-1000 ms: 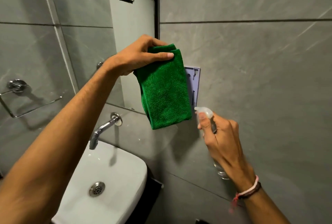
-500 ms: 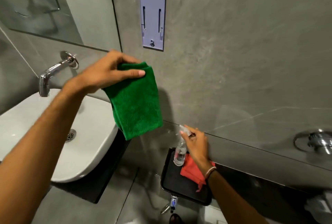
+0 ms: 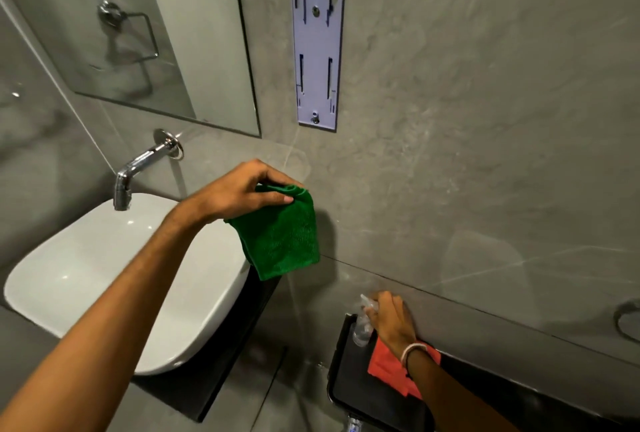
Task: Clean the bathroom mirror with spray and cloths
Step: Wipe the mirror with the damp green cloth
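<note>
My left hand point(image 3: 242, 194) pinches a folded green cloth point(image 3: 282, 237), which hangs over the right edge of the basin, below the mirror point(image 3: 145, 33). Low at the right, my right hand point(image 3: 393, 319) is closed around the head of a small clear spray bottle point(image 3: 362, 326). The bottle stands upright on a black tray point(image 3: 349, 386), and a red cloth point(image 3: 386, 367) lies on the tray beside it, partly under my wrist.
A white basin point(image 3: 86, 276) on a black counter sits lower left, with a chrome tap point(image 3: 138, 168) above it. A pale purple bracket point(image 3: 317, 56) is fixed to the grey tiled wall. A chrome fitting point(image 3: 627, 319) shows at the right edge.
My view tilted down from the mirror. My right hand lowered the spray bottle onto the black tray. My left hand brought the green cloth down from the mirror to basin height.
</note>
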The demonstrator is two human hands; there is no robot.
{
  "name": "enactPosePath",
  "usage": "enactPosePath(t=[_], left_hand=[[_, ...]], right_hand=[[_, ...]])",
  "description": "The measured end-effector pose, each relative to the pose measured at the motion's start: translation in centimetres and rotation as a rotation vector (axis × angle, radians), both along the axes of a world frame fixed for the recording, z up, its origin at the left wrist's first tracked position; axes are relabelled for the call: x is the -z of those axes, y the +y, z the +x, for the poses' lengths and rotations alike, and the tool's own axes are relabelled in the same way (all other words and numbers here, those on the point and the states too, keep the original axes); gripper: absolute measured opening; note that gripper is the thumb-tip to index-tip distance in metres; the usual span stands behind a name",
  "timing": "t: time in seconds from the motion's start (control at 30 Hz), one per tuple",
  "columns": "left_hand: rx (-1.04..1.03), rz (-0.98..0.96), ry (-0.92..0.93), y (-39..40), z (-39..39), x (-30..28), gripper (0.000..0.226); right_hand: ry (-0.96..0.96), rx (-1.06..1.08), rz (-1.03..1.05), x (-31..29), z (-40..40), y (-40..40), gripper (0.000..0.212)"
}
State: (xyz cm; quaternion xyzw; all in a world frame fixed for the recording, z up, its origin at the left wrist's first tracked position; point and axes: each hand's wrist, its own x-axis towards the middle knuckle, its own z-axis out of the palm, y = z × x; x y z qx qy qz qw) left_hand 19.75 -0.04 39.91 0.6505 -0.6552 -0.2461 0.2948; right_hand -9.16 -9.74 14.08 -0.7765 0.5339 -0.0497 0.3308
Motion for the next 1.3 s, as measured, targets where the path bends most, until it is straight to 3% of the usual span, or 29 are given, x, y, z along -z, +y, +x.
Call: enactPosePath(t=[0.07, 0.17, 0.23, 0.3, 0.4, 0.5, 0.6, 0.67, 0.73, 0.83, 0.87, 0.93, 1.0, 1.07, 1.17, 1.2, 1.3], left_hand=[[0.014, -0.023, -0.02, 0.5, 0.0, -1.5, 0.029], [0.081, -0.051, -0.075, 0.9, -0.1, -5.3, 0.03], [0.116, -0.069, -0.073, 1.7, -0.2, -9.1, 0.031], [0.108, -0.135, 0.013, 2.5, 0.0, -13.5, 0.035], [-0.046, -0.376, 0.305, 4.3, 1.0, -19.0, 0.038], [-0.069, -0.628, 0.975, 5.3, 1.1, -20.7, 0.052], [-0.232, -0.976, 1.322, 4.4, 0.3, -19.4, 0.043], [-0.294, -1.0, 1.48, 3.0, 0.3, -19.2, 0.056], [-0.347, -1.064, 1.52, 2.6, 0.7, -21.1, 0.063], [-0.377, -1.204, 1.509, 2.4, 0.9, -24.3, 0.044], [-0.332, -1.246, 1.444, 2.4, 1.5, -26.0, 0.044], [-0.4, -1.329, 1.114, 1.5, 3.3, -29.3, 0.037], [-0.524, -1.423, 0.659, -0.3, 4.6, -34.0, 0.031], [-0.545, -1.438, 0.143, -3.1, 4.9, -38.9, 0.049], [-0.659, -1.19, -0.486, -8.5, 5.6, -41.7, 0.062], [-0.732, -1.124, -0.619, -9.8, 6.1, -41.6, 0.061], [-0.755, -1.234, -0.654, -11.8, 8.1, -41.4, 0.059]], right_hand=[[-0.059, -0.078, -0.072, -3.3, 1.7, 0.2, 0.046], [-0.556, -0.134, -0.204, -11.8, 5.9, 0.3, 0.035], [-0.849, -0.29, -0.133, -19.6, 8.5, 1.1, 0.028], [-0.981, -0.449, -0.013, -26.6, 10.8, 1.7, 0.023], [-1.163, -0.52, 0.013, -35.3, 14.0, 2.1, 0.032], [-1.374, -0.535, 0.049, -43.1, 17.9, 2.6, 0.024], [-1.347, -0.436, -0.145, -48.3, 21.9, 3.5, 0.04], [-1.103, -0.33, -0.445, -49.2, 24.0, 3.8, 0.045], [-0.881, -0.272, -0.729, -50.2, 24.6, 3.9, 0.045], [-0.912, -0.19, -0.994, -52.9, 24.0, 2.9, 0.036], [-0.993, -0.163, -1.097, -54.4, 23.5, 2.2, 0.033], [-1.001, -0.057, -1.386, -57.1, 22.0, 0.7, 0.03], [-0.812, 0.04, -1.625, -59.7, 20.6, -0.9, 0.036], [-0.57, 0.053, -1.71, -61.8, 19.9, -2.2, 0.049], [-0.252, 0.029, -1.766, -63.5, 20.2, -3.6, 0.064], [-0.202, 0.022, -1.782, -63.6, 20.6, -4.0, 0.066], [-0.158, 0.06, -1.858, -63.7, 22.2, -5.3, 0.07]])
